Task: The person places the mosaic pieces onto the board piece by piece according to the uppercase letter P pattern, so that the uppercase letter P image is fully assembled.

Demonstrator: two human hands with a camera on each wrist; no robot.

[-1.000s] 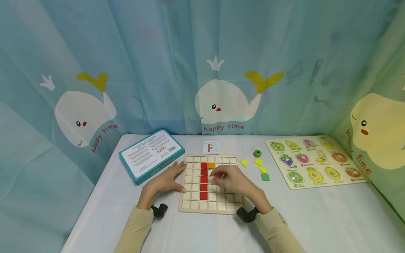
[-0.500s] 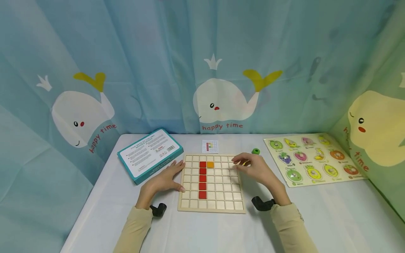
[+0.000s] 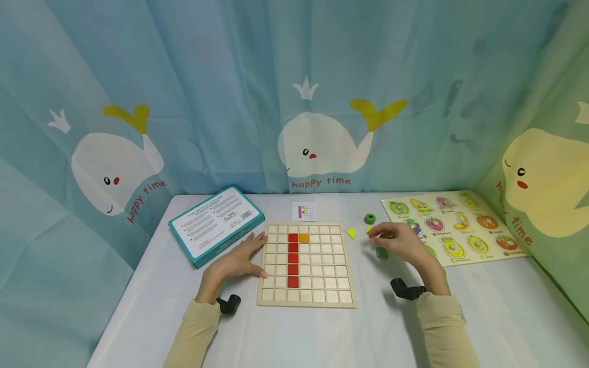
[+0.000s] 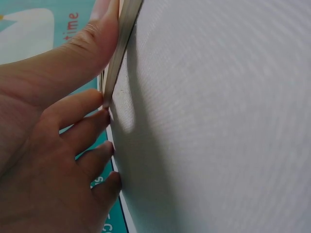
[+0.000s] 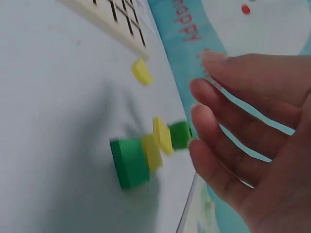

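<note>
My left hand lies against the left edge of a wooden grid board, its fingers spread and touching the frame. Five is avoided: several red square tiles form a column on the grid, with one orange tile right of the top one. Beyond the board's right side, my right hand hovers over loose pieces, fingers loosely bent and holding nothing. Beneath it, the right wrist view shows a green block, two yellow pieces and a green bead. Another yellow piece lies nearer the board.
A teal-edged box lies at the back left, close to my left hand. Behind the board is a small pattern card. A fruit puzzle board lies at the back right. A blue whale-print curtain hangs behind the table.
My right hand has moved right, from over the grid to over the loose pieces. My left hand has stayed at the board's edge. The tiles on the grid look the same.
</note>
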